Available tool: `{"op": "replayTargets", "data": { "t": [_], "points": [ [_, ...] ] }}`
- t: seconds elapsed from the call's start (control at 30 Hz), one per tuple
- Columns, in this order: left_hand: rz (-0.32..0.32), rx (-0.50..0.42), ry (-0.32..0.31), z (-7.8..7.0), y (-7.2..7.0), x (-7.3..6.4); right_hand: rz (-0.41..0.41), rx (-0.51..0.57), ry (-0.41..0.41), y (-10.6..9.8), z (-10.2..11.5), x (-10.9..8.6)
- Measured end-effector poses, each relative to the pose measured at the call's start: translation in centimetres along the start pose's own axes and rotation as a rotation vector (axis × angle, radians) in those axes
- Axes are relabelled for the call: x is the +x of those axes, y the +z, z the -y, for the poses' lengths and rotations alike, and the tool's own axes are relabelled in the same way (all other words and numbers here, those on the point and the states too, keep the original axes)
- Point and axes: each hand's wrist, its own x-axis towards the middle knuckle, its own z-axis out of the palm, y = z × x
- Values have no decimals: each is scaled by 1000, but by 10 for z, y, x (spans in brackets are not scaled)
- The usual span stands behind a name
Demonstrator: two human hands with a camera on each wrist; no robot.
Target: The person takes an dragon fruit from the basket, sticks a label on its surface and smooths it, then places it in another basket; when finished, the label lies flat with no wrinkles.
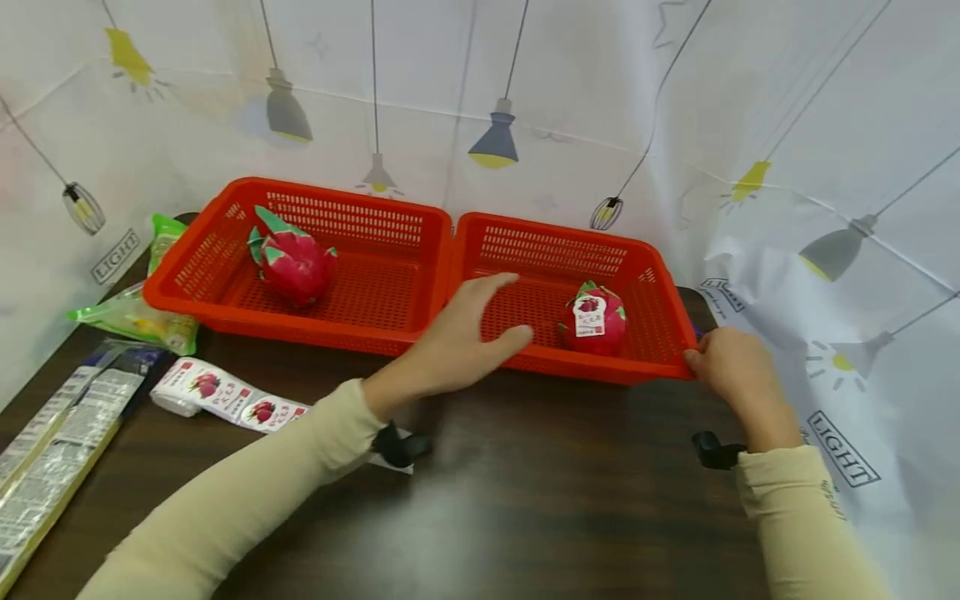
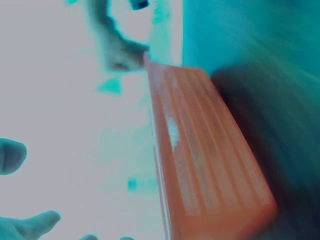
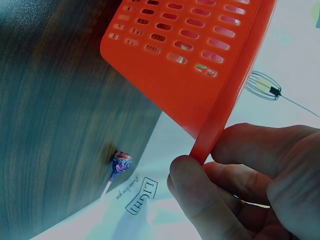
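Note:
Two red plastic baskets stand side by side at the back of the table. Inside the left basket [image 1: 360, 329] lies a dragon fruit [image 1: 295, 265] with green leaf tips. The right basket [image 1: 525, 367] holds another dragon fruit [image 1: 611, 321] with a white label [image 1: 589, 317] on it. My right hand [image 1: 738, 367] pinches the right basket's near right rim corner between thumb and fingers, plain in the right wrist view. Over the near rim, around where the baskets meet, hovers my left hand [image 1: 465, 337], fingers extended and thumb apart, holding nothing.
A strip of fruit labels [image 1: 240, 400] runs from its roll under my left forearm. Green bags [image 1: 142, 317] and a long silvery packet [image 1: 71, 442] lie at the left. Beside the right basket is a wrapped lollipop [image 3: 120, 162]. A lamp-patterned white sheet [image 1: 420, 83] hangs behind.

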Motion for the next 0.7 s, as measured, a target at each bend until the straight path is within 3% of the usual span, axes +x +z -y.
{"op": "replayTargets", "data": {
  "t": [0.13, 0.2, 0.3, 0.37, 0.43, 0.5, 0.6, 0.7],
  "points": [
    [-170, -7, -69, 35, -75, -63, 28, 2, 13, -2, -8, -2],
    [-277, 22, -163, 57, -116, -88, 43, 9, 20, -1, -9, -2],
    [-397, 74, -310, 95, -177, -115, 64, 21, 23, 2, -7, 0],
    [-425, 83, -409, 121, -208, -125, 71, 24, 22, 5, -5, 1],
    [-407, 62, -479, 142, -228, -126, 74, 19, 23, 3, -6, 2],
    [-377, 11, -535, 158, -238, -125, 74, 7, 16, 2, -7, 1],
    [-374, -74, -579, 173, -244, -124, 74, -8, 6, 2, -6, 1],
    [-428, -112, -567, 178, -245, -123, 89, -29, 19, 0, -1, 2]
  ]
}}
